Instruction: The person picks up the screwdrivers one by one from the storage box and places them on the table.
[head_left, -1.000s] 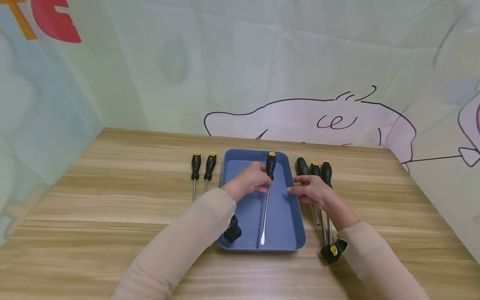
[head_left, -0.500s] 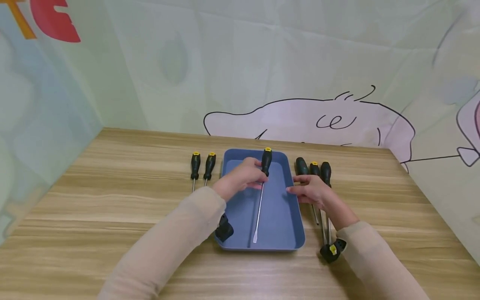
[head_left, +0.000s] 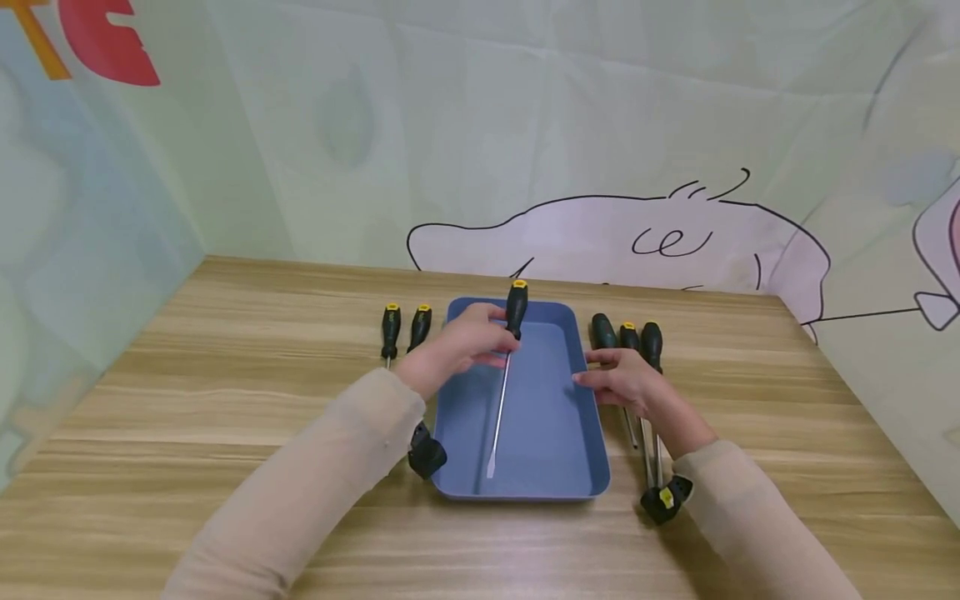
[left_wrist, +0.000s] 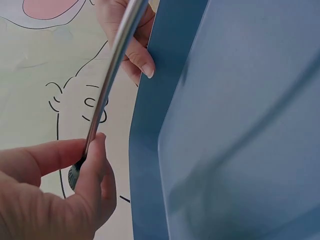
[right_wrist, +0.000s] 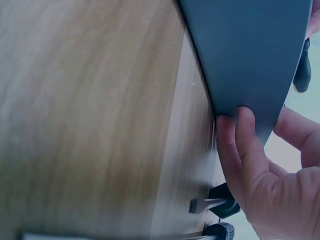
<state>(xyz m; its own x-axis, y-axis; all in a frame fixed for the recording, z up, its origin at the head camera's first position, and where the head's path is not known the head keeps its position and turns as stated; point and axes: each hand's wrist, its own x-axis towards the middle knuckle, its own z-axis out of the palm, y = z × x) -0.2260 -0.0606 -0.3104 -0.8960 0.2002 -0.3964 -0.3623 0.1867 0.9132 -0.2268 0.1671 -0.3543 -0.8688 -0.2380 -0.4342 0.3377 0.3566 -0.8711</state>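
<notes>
My left hand [head_left: 468, 337] pinches a long flat-head screwdriver [head_left: 517, 310] where the metal shaft meets the black, yellow-capped handle. The tool slants above the blue tray [head_left: 555, 417], blade toward me, and casts a shadow on the tray floor. In the left wrist view, thumb and fingers close around the neck below the steel shaft [left_wrist: 111, 75]; most of the handle is hidden there. My right hand [head_left: 628, 383] holds the tray's right wall, thumb at the rim. In the right wrist view, fingertips [right_wrist: 245, 117] press the wall's outer side.
Left of the tray lie two black screwdrivers [head_left: 391, 329] with yellow caps, partly behind my left arm. Three more screwdrivers [head_left: 652, 342] lie on its right, under and beside my right hand. A printed cloth [head_left: 480, 150] backs the wooden table [head_left: 225, 350].
My left hand has shifted left and slightly away from me, carrying the screwdriver from the tray's centre-right toward its left side. My right hand stays on the tray wall.
</notes>
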